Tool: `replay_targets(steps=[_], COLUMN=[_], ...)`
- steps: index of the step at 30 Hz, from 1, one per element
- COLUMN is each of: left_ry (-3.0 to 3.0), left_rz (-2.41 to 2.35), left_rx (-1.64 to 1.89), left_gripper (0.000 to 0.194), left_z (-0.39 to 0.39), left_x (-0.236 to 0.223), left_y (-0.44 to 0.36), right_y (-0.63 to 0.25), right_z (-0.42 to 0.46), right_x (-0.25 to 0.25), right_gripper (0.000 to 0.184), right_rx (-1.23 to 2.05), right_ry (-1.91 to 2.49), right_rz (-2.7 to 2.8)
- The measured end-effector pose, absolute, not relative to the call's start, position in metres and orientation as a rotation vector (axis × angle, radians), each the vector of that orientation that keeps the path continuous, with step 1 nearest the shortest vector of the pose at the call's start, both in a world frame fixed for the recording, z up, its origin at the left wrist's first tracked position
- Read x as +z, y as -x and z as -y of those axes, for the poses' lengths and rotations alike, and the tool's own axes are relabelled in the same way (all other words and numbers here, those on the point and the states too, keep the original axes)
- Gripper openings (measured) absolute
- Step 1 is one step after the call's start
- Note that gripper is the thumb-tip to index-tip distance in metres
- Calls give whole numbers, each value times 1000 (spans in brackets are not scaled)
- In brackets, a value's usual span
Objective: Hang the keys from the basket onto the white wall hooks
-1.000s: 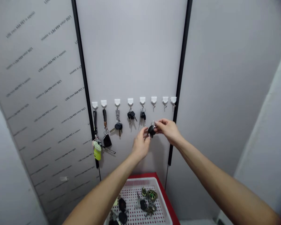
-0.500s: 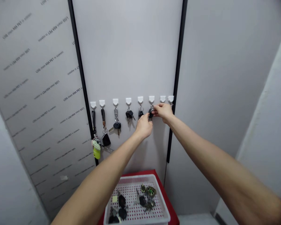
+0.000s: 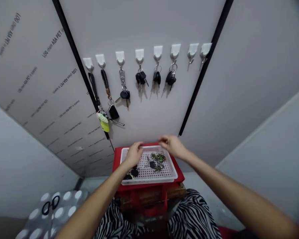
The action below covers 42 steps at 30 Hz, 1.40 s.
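My left hand (image 3: 134, 155) hovers over the left back part of a white perforated plastic basket (image 3: 149, 181), with nothing in its loosely bent, parted fingers. Above the basket's back right corner is my right hand (image 3: 173, 146), also holding nothing, its fingers apart and slightly blurred. Inside the basket lie a bunch of keys with a green and gold round pendant (image 3: 160, 158) and several black-headed keys (image 3: 134, 173), partly covered by my left hand and forearm. On the wall, a bunch of black keys (image 3: 170, 78) hangs by its ring from the sixth hook.
White hooks (image 3: 193, 49) run along the wall; the two rightmost carry nothing, the others hold key bunches, one with a yellow-green tag (image 3: 105, 126). The basket stands on a red-covered surface (image 3: 117, 156). Black-handled scissors (image 3: 50, 205) lie on wrapped bottles at lower left.
The black key bunch, held in both hands earlier, now hangs on the sixth hook. Both hands have let go and come down to the basket. The view has tilted downward.
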State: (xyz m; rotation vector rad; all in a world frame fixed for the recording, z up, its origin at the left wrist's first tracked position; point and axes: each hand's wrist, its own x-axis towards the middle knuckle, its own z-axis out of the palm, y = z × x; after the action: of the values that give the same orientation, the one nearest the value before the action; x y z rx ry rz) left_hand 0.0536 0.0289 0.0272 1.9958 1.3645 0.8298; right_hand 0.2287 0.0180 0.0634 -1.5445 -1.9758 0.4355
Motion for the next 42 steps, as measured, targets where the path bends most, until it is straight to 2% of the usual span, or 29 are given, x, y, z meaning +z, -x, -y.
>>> replay_targets(steps=[4, 10, 15, 24, 35, 42], left_ry=[-2023, -2195, -2328, -2301, -2310, -2555], left_rz=[-1340, -1296, -1304, -1347, -1364, -1296], left_rx=[657, 470, 442, 408, 432, 345], left_gripper=[26, 27, 30, 19, 36, 33], left_z=[-18, -11, -11, -14, -14, -16], left_x=[-5, -15, -21, -16, -14, -13], left_y=[-49, -60, -65, -62, -68, -73], right_y=[-215, -211, -210, -217, -204, -204], right_z=[-1, -1, -5, -10, -1, -2], right_x=[15, 10, 3, 22, 11, 11], right_gripper=[18, 21, 19, 24, 17, 19], right_rx=[317, -10, -8, 229, 28, -44], right_ry=[1638, 1829, 1828, 1757, 1782, 1757], right_rz=[2325, 2541, 2579, 2374, 2627, 2654])
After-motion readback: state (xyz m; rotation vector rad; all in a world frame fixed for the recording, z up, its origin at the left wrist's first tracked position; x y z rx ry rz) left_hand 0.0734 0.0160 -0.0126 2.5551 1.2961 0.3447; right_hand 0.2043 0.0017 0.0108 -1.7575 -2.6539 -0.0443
